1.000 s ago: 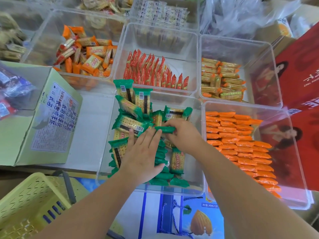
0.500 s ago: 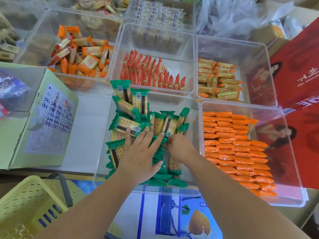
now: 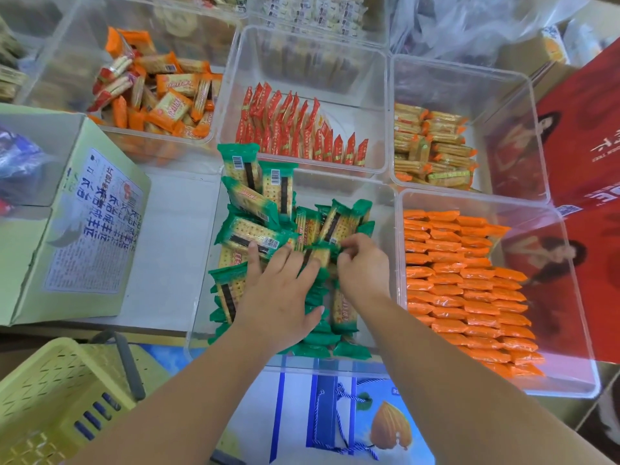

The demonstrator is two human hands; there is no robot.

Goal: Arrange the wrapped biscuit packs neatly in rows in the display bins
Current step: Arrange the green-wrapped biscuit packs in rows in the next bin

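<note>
A clear display bin in front of me holds several green-wrapped biscuit packs, some piled loose at the far left, others standing on edge in a row along the near side. My left hand lies flat with fingers spread on the row of green packs, pressing them. My right hand is beside it, fingers pinched on a green pack in the middle of the bin.
An orange-pack bin stands to the right, with bins of red packs, yellow packs and mixed orange packs behind. A green carton sits left, a yellow basket near left, red boxes far right.
My right hand drew back from the far packs to the bin's middle and now pinches a green pack. The left hand stays spread on the row.
</note>
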